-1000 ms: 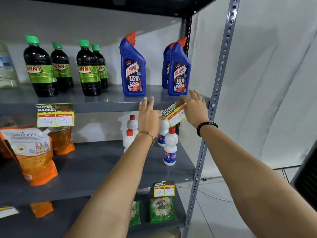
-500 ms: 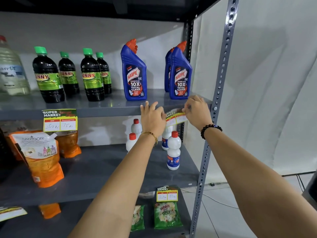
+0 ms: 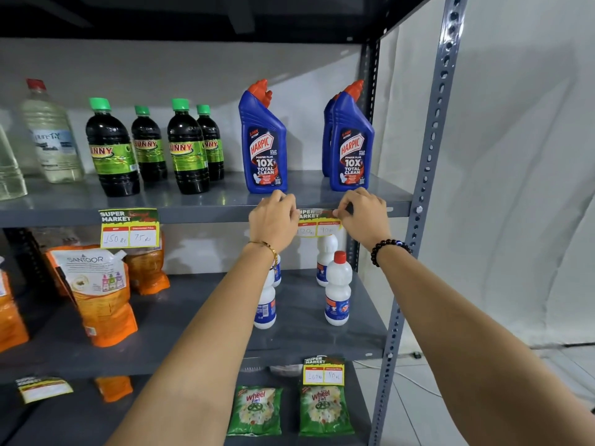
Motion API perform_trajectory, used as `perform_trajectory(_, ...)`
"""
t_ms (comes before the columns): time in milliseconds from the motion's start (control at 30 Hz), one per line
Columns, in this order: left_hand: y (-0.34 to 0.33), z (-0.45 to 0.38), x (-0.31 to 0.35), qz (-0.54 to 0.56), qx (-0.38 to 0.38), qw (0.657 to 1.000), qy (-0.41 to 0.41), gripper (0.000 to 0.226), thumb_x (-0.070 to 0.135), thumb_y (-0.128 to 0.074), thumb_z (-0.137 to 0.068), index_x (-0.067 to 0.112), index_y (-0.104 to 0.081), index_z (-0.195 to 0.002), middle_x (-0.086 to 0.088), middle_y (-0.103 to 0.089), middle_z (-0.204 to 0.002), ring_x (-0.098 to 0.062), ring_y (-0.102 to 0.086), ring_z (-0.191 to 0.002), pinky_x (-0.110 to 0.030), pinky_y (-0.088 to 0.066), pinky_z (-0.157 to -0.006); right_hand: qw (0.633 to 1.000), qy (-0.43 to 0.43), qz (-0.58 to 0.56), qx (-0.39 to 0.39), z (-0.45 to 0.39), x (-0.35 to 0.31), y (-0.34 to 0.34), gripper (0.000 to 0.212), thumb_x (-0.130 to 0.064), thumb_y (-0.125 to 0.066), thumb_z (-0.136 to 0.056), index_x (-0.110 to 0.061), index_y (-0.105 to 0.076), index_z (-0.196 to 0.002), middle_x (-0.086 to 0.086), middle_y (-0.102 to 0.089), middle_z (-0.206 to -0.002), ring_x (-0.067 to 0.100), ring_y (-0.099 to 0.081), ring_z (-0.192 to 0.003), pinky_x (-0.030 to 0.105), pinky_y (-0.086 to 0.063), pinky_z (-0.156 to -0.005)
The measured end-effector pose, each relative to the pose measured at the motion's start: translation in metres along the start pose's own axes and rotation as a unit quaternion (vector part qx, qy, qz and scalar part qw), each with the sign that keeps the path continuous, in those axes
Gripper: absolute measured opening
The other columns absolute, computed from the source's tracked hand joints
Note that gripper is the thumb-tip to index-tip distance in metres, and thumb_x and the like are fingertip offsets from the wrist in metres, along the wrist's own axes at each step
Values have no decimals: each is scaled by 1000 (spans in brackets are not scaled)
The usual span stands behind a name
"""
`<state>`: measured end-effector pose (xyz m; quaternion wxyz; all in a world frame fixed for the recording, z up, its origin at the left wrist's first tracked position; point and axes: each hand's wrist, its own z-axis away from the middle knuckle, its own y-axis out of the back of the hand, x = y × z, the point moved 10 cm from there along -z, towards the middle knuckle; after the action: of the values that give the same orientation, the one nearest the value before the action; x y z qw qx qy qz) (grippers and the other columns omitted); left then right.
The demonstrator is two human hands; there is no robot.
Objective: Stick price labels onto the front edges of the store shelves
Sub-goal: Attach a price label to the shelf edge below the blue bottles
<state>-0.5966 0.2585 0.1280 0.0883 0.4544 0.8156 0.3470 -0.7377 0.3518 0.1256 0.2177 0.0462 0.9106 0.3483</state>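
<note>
A yellow and green price label (image 3: 317,224) lies level against the front edge of the upper grey shelf (image 3: 206,214), below the blue Harpic bottles (image 3: 264,140). My left hand (image 3: 273,220) pinches its left end and my right hand (image 3: 363,217) pinches its right end, fingers pressing the top strip to the edge. The label's corners are hidden by my fingers. Another label (image 3: 129,227) hangs from the same edge further left. A third label (image 3: 323,371) is stuck on the lower shelf edge, and a fourth (image 3: 43,388) shows at the bottom left.
Dark green-capped bottles (image 3: 112,149) and clear bottles (image 3: 51,133) stand on the upper shelf. White bottles (image 3: 337,291) and orange pouches (image 3: 96,294) fill the middle shelf, green packets (image 3: 325,410) the bottom one. A perforated upright (image 3: 428,175) bounds the rack on the right.
The label was tilted below the shelf edge in my right hand; both hands have raised it, turned it level and pressed it against the edge. The view has tilted slightly upward.
</note>
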Motion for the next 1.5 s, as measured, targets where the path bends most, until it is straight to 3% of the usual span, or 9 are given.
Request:
perform_trajectory(300, 0, -8, 3, -26, -10, 999, 21, 18, 26, -47, -95, 9, -55, -95, -10, -60, -105, -27, -59, -93, -33, -42, -66, 999, -35, 39, 10, -3, -3, 2, 20, -22, -58, -89, -6, -60, -101, 12, -61, -114, 30, -54, -110, 43, -39, -98)
perform_trajectory(733, -4, -10, 6, -75, -39, 996, 22, 24, 25, -48, -94, 5, -52, -106, -13, -58, -111, -29, -60, -96, -37, -51, -70, 997, -70, 29, 10, -1, -4, 0, 23, -26, -57, -90, -6, -58, -100, 11, -62, -109, 28, -55, -107, 45, -40, -102)
perform_trajectory(933, -4, -10, 2, -59, -37, 997, 36, 29, 28, -52, -93, 6, -48, -112, -12, -60, -113, -28, -60, -101, -39, -52, -73, 997, -79, 17, 6, -4, -5, 1, 19, -19, -61, -85, -7, -56, -100, 12, -62, -109, 30, -55, -106, 44, -41, -99)
perform_trajectory(1200, -3, -11, 0, -37, -33, 998, 37, 32, 29, -53, -90, 9, -47, -114, -12, -61, -114, -27, -59, -103, -39, -52, -74, 995, -88, 41, 11, -5, -4, -4, 53, -51, -66, -78, -11, -53, -109, 10, -59, -119, 31, -53, -113, 46, -40, -100)
perform_trajectory(1333, -6, -12, 1, -45, -38, 998, 39, 45, 43, -60, -86, 11, -47, -114, -11, -60, -116, -28, -58, -106, -37, -52, -75, 994, -94, 50, 18, -6, -3, -4, 57, -55, -65, -77, -11, -52, -110, 10, -59, -120, 31, -53, -114, 47, -40, -100)
perform_trajectory(1500, -9, -15, 4, -68, -38, 996, 50, 45, 41, -59, -87, 9, -46, -116, -14, -57, -120, -30, -57, -108, -39, -53, -78, 993, -93, 63, 28, -5, -6, -4, 56, -53, -64, -80, -9, -51, -112, 11, -59, -120, 31, -53, -114, 46, -42, -100)
